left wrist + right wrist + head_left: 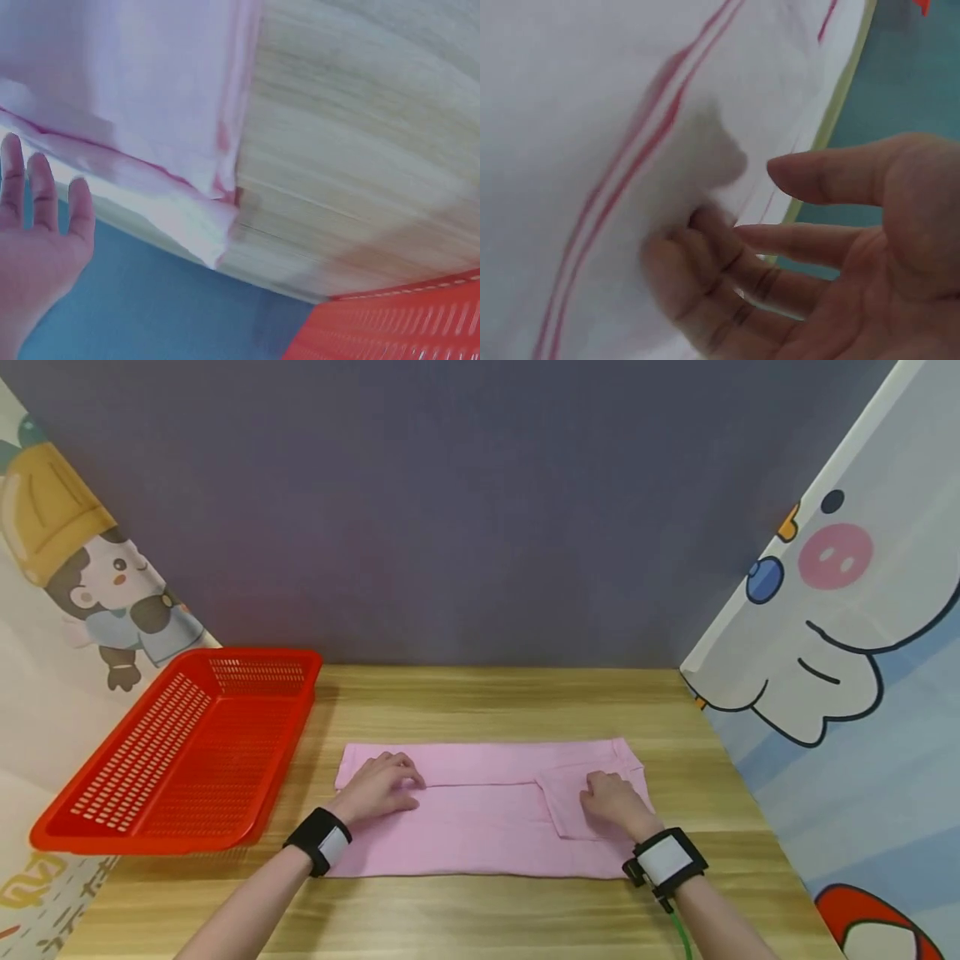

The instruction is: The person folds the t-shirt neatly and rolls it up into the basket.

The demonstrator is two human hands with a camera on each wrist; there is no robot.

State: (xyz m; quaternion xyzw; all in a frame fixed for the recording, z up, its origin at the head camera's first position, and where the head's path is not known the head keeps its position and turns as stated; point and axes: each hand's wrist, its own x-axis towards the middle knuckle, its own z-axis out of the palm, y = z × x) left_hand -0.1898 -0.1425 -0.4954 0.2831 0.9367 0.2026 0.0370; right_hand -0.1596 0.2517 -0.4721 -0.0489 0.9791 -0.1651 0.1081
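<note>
A pink folded cloth [480,831] lies flat on the wooden table, its long sides running left to right. Along its far side runs a folded strip [487,764], and a squarish flap [564,797] lies over its right end. My left hand [381,787] is over the left part of the cloth, fingers relaxed and spread from the thumb. Over the flap, my right hand [615,803] has loosely bent fingers; in the right wrist view the fingertips are right at the fabric [592,97], with the thumb apart and nothing pinched.
A red slotted plastic basket [217,760] stands to the left of the cloth. Behind the wooden table [480,918] rises a dark grey panel [465,510]. Printed cartoon sheets flank both sides. A green cable [681,933] trails from the right wristband [666,862].
</note>
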